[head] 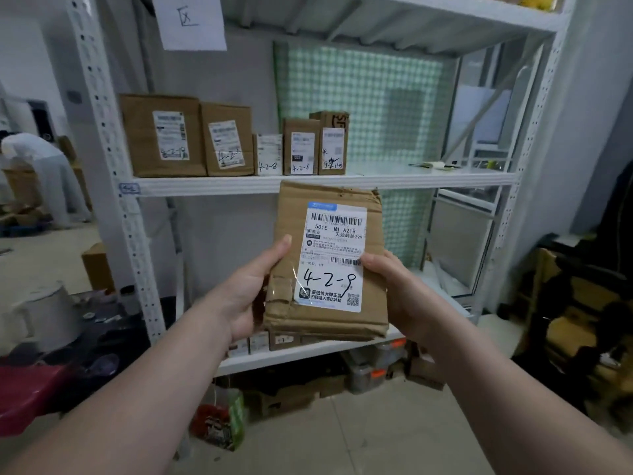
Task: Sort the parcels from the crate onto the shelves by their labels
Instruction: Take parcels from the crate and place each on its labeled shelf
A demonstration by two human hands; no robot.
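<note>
White shelving (308, 184) behind, five boxes (236, 140) on it; left hand (251, 293) and right hand (394, 286) both grasp a crumpled parcel (291, 214), label (330, 258) marked 4-2-8.

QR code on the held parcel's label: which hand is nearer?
Right. The right hand grips the parcel edge right beside the QR code; the left hand grips the opposite edge, across the label.

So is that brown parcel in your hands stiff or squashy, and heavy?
Probably somewhat squashy: the parcel looks crumpled and creased along its lower edge. Likely light, since the left hand and right hand hold it up by its edges alone. It looks flat, so stood upright on the shelf it may tip.
</note>
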